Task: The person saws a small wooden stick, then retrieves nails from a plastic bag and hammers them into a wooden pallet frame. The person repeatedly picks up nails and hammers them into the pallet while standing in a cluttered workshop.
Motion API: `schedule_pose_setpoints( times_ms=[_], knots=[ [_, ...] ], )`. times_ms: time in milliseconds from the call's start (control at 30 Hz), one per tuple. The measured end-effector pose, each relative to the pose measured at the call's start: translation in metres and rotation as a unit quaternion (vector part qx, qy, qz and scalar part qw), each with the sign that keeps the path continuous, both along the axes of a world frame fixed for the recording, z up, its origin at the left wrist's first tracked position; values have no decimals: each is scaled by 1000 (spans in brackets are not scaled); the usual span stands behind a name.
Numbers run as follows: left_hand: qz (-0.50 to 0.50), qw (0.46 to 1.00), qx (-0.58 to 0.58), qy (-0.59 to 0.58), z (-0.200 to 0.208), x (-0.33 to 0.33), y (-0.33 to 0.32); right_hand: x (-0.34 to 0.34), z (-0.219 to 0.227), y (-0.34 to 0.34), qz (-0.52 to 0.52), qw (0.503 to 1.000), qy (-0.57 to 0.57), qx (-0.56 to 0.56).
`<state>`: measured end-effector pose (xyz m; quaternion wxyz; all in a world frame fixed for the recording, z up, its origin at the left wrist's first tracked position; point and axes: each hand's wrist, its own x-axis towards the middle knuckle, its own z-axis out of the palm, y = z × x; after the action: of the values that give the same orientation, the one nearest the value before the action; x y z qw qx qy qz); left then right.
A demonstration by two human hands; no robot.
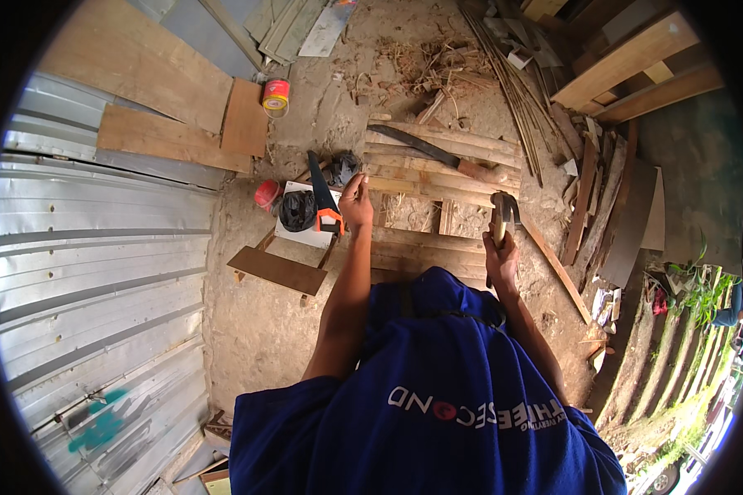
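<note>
My right hand (502,257) is wrapped round the handle of a claw hammer (504,216), its metal head pointing up and away from me. My left hand (356,202) is raised with its fingers pressed together; what is in them, if anything, is too small to make out. Both hands are over or beside a pallet-like frame of wooden slats (425,238), partly hidden by my shirt. Across the far slats lies a machete (421,144) with a dark blade and wooden handle. Just left of my left hand, a handsaw (328,216) with an orange-and-black handle rests on a small white board.
A black plastic bag (298,211) sits on the white board (309,238), near a red container (267,195). A brown plank (277,271) lies nearer. A red and yellow can (276,95) stands by plywood sheets at the corrugated metal wall (99,264). Loose timber (588,194) is piled right.
</note>
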<state>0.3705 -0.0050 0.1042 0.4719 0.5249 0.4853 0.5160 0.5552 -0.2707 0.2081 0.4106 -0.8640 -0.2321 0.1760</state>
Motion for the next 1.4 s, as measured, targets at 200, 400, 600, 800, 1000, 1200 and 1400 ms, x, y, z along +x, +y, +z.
schedule_pose_setpoints(
  times_ms=[200,400,600,800,1000,1200,1400],
  knots=[
    [-8,1000,13,7,-5,-1,4,2,-3,-2,14,1000,-2,-16],
    [-6,1000,20,0,-4,-1,3,1,-2,-1,9,1000,4,-12],
    [-8,1000,22,10,-2,-2,2,-1,3,0,16,999,27,-28],
    [-4,995,56,85,-5,-4,0,-8,8,14,37,999,-7,-28],
    [10,980,114,163,-5,-3,-3,-33,26,59,124,984,126,-23],
    [-10,979,90,183,-2,-4,-4,-61,31,123,270,961,35,-50],
    [-2,971,90,223,4,-4,-6,-83,6,163,331,940,-67,52]
  ],
)
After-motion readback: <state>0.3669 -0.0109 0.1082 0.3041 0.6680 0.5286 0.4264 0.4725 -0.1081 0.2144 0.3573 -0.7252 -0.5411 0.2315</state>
